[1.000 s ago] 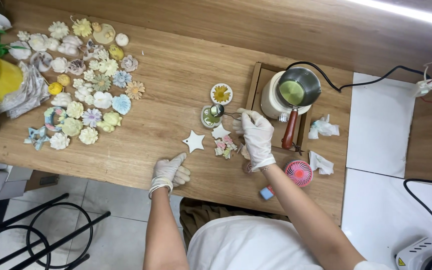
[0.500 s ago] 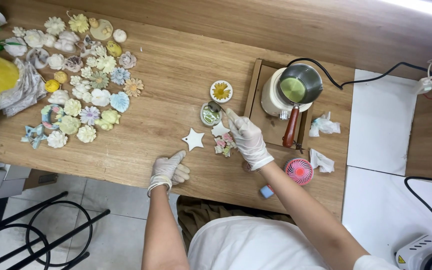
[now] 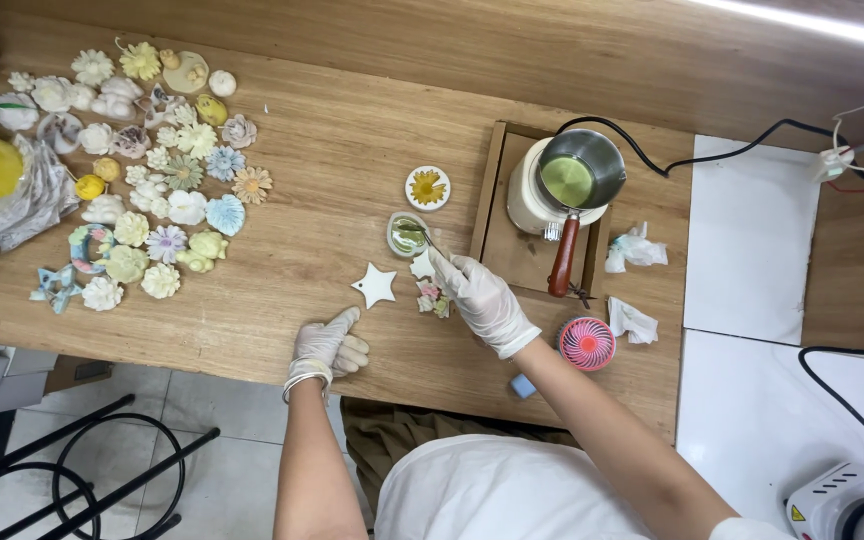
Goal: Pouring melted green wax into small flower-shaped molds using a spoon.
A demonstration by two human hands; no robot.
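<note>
While my right hand (image 3: 482,298) pinches a thin tool (image 3: 430,240), its fingers closed on the near end, the tip dips in the small round dish (image 3: 407,233) left of the tray (image 3: 493,190). Tool looks light, stiff; grip at the rear. Long axis runs up-left, tip toward the dish. Left hand (image 3: 327,343) rests loosely curled on the bench (image 3: 332,150), holding nothing, near the white star (image 3: 374,286).

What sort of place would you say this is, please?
Probably a small craft workshop for cast pieces: moulded flowers laid out on a wooden table, a pot of green liquid on a heater, and gloved hands.
</note>
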